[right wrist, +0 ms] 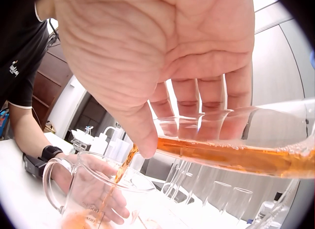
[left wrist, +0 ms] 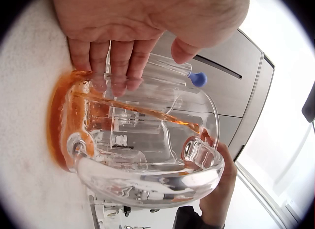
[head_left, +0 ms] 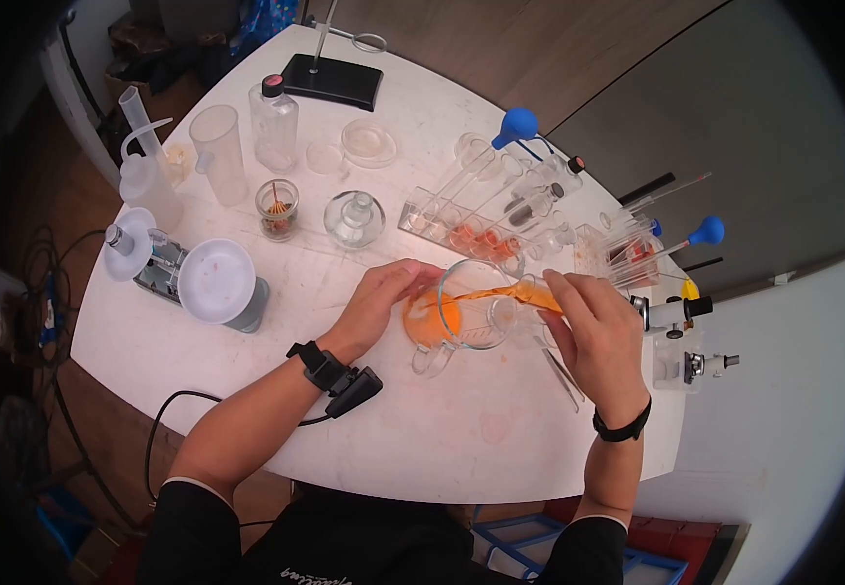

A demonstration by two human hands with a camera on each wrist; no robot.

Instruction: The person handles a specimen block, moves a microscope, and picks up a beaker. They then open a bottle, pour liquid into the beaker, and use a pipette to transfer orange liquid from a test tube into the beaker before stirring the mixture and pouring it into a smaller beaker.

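A clear glass measuring jug (head_left: 471, 327) with a handle stands on the white table, orange liquid (left wrist: 61, 125) in its bottom. The left hand (head_left: 384, 302) is beside it, straight fingertips touching the glass wall in the left wrist view. The right hand (head_left: 593, 336) grips a clear glass vessel (right wrist: 236, 145) between thumb and fingers, tilted nearly level above the jug's rim. From its mouth a thin orange stream (left wrist: 142, 111) runs down into the jug. The right wrist view shows orange liquid along the vessel's lower side.
Tweezers (head_left: 563, 378) lie right of the jug. Behind it stand a test tube rack (head_left: 422, 230) and a glass spirit lamp (head_left: 354, 222). A balance with a white pan (head_left: 216, 281) is at left, bottles behind it. Microscope parts (head_left: 671, 314) stand at right.
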